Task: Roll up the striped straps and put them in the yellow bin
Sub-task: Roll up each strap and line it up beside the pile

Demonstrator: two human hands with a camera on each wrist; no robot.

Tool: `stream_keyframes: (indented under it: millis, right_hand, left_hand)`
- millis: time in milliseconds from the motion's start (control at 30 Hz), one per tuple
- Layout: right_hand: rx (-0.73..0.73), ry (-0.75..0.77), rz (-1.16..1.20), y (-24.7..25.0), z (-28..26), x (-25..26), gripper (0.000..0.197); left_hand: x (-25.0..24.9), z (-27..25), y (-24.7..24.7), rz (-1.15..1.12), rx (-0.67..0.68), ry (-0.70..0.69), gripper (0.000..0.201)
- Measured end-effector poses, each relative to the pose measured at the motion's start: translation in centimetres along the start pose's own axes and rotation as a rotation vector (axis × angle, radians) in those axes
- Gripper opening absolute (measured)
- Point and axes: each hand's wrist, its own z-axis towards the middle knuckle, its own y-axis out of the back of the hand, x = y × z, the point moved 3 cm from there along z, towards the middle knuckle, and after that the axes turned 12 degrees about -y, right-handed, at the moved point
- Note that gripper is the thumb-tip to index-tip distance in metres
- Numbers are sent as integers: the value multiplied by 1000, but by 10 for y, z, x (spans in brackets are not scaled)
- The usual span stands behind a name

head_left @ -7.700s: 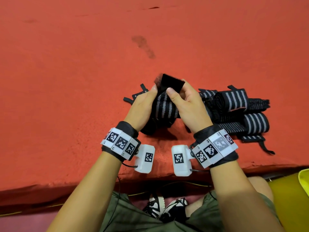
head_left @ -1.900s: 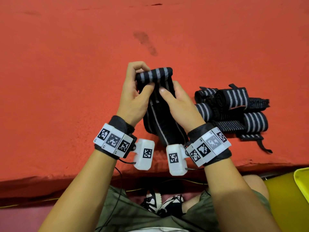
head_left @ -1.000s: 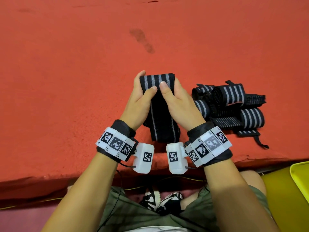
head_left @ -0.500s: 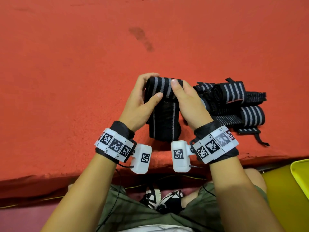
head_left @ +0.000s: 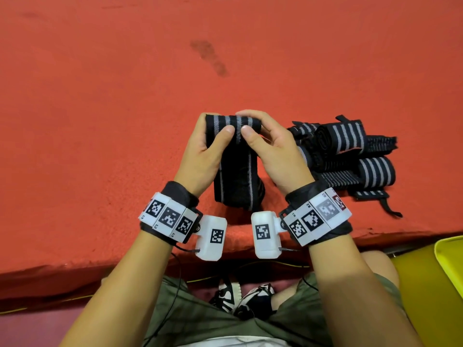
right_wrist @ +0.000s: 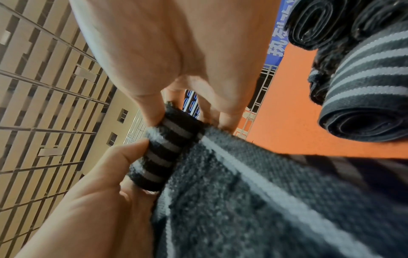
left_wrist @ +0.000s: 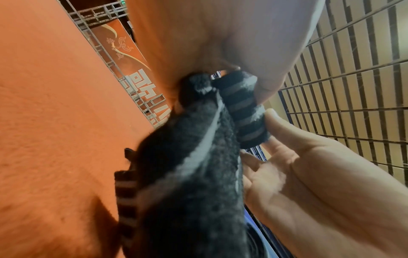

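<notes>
The striped strap (head_left: 233,156) is held up over the near edge of the red mat (head_left: 100,96), its far end wound into a small tight roll, the loose tail hanging down toward the person. The left hand (head_left: 200,151) and right hand (head_left: 273,151) each pinch an end of the roll, thumbs on the near side. It looks soft, light and springy, likely to unwind unless gripped across the roll. Just right lies a pile of straps (head_left: 350,149), some apparently already rolled. The yellow bin (head_left: 448,256) shows at the near right.

Strap (head_left: 234,156) between hands on table (head_left: 100,96); strap pile (head_left: 350,151) right; bin (head_left: 448,256) right, below table edge
</notes>
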Motion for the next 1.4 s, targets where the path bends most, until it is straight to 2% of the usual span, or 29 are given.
stream_keyframes:
  millis: [200,300,367,433,500,600,733,867,967,1033,1133,1233,1333,1400]
  right_hand:
    - [20,-116,69,-5,3,-4,34]
    - [-24,-97,110,-4,5,-8,29]
    - [-54,-75,156,-3,5,-10,22]
    - [-79,-84,223,-1,6,-13,20]
    - [-85,-117,299,0,7,-14,23]
    - [-87,-136,356,3,8,-14,30]
    - [-66,-144,414,4,8,-13,31]
    - [-58,-145,399,1,9,-13,33]
    - [-46,-137,436,0,10,-15,30]
    - [-35,-131,431,-1,9,-15,30]
    - [-22,-133,389,-2,9,-10,32]
    - [-16,-125,341,-4,9,-7,31]
    - [-22,-118,319,-2,9,-6,29]
    - [-57,-111,338,2,10,-6,31]
  left_hand:
    - [-5,2,-1,98,73,-127,35]
    - [-4,1,-3,104,131,-133,42]
    - [1,3,-2,33,114,-53,50]
    - [6,5,0,-102,-8,109,55]
    - [11,5,1,-126,-73,210,47]
    - [20,2,-3,-97,-49,292,27]
    - [28,-3,-7,-283,-175,397,22]
    - [32,-8,-8,-216,-37,416,31]
    - [33,-10,-6,-239,46,445,50]
    - [30,-9,-5,-222,52,415,49]
    - [28,-9,-5,-94,79,299,38]
    - [28,-10,-5,33,167,207,16]
    - [30,-10,0,79,185,161,20]
    - [32,-10,5,58,145,167,22]
